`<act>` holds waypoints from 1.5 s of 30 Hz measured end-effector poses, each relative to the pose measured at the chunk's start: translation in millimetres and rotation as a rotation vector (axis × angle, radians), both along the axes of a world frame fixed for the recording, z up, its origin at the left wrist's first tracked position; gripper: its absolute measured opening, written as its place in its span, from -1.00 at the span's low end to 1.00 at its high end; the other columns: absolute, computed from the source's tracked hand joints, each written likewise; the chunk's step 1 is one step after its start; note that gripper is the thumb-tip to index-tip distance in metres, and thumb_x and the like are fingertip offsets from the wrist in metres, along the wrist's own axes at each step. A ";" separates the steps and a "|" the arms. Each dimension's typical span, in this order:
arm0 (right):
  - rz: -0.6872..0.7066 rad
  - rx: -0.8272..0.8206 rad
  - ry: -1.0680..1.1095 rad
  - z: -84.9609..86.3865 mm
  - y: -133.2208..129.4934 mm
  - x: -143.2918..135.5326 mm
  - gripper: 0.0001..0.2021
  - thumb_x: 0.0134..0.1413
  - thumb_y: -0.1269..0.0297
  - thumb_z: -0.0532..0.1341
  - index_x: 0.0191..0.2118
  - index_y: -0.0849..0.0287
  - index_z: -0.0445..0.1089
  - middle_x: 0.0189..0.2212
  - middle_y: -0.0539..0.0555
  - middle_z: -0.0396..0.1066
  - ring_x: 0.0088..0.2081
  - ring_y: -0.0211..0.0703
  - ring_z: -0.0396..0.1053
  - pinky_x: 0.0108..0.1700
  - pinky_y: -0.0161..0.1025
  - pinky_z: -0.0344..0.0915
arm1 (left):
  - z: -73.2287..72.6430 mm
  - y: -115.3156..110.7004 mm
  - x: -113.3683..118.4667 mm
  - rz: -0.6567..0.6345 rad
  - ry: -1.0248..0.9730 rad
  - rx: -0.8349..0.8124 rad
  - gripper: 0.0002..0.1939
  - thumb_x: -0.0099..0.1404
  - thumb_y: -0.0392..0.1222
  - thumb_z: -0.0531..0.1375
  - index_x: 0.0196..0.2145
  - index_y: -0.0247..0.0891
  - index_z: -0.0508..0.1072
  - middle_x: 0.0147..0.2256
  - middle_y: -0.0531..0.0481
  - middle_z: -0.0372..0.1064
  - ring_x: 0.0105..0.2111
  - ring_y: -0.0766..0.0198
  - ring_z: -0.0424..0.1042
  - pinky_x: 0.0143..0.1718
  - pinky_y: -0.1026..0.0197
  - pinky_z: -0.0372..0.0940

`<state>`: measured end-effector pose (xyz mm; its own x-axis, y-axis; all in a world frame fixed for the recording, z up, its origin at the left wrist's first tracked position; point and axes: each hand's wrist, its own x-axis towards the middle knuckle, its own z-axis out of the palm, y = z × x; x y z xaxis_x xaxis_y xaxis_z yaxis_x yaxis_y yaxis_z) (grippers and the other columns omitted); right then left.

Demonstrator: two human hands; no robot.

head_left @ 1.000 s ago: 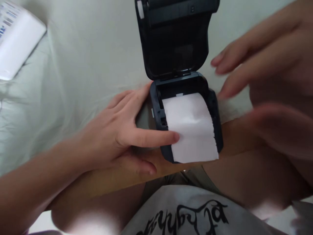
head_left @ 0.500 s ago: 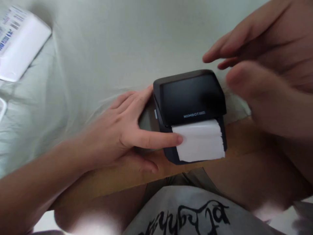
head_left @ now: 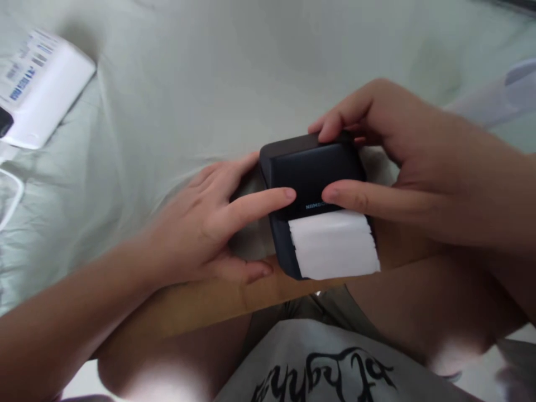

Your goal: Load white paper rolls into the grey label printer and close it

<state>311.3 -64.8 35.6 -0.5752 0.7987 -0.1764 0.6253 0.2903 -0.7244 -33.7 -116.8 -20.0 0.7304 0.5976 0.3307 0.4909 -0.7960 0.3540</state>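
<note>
A black label printer (head_left: pixel 312 172), marked NIIMBOT on its lid, rests at the near edge of the pale green sheet. A white paper strip (head_left: pixel 335 247) with ragged sides sticks out below the lid and lies over the printer's front. My left hand (head_left: pixel 218 220) grips the printer's left side, one finger laid across the lid and another along the far left corner. From the right, my right hand (head_left: pixel 393 164) has hold of the lid, thumb on its front and curled fingers on its far edge. The printer's right side is partly hidden behind that hand.
A white box-shaped device (head_left: pixel 52 92) with a printed label lies at the upper left, a white cable (head_left: pixel 19 192) beside it. Beyond my right wrist is a translucent pale object (head_left: pixel 494 97). A brown strip (head_left: pixel 201 307) runs along the sheet's near edge, above my lap.
My right hand has come in from the upper right and taken hold of the printer's lid. A left-hand finger has moved from the paper up onto the lid.
</note>
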 end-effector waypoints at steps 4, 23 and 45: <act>-0.012 0.092 0.074 -7.6 -8.4 0.6 -0.47 0.64 -0.26 0.27 0.39 -0.02 0.52 0.32 0.15 0.55 0.28 0.05 0.59 0.35 0.07 0.69 | -4.1 -4.3 2.6 0.069 -0.030 0.019 -0.14 0.92 0.47 0.14 0.79 -0.17 0.30 0.63 -0.56 0.51 0.58 -0.31 0.65 0.51 -0.40 0.65; -0.023 0.056 0.049 -16.7 -14.1 21.8 -0.25 0.77 -0.42 0.16 0.66 0.01 0.35 -0.12 0.06 0.75 -0.28 -0.15 0.59 -0.23 -0.12 0.37 | 17.2 -0.4 9.6 0.266 0.032 -0.230 -0.47 0.94 0.07 0.15 0.71 0.05 0.33 0.48 -0.09 0.74 0.39 -0.12 0.83 0.34 -0.07 0.76; -0.043 -0.052 -0.030 -15.1 -8.9 14.8 -0.15 0.62 -0.48 0.13 0.68 -0.02 0.23 -0.23 0.00 0.70 -0.39 -0.09 0.55 -0.31 -0.05 0.40 | 20.7 7.7 11.0 0.269 -0.002 -0.260 -0.52 0.92 0.17 0.19 0.58 -0.03 0.50 0.38 -0.09 0.80 0.30 -0.07 0.86 0.38 -0.08 0.74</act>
<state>326.1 -73.7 20.4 -0.5347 0.8117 -0.2350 0.6581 0.2256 -0.7183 -22.7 -109.1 0.7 0.5353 0.8324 0.1436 0.6696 -0.5218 0.5285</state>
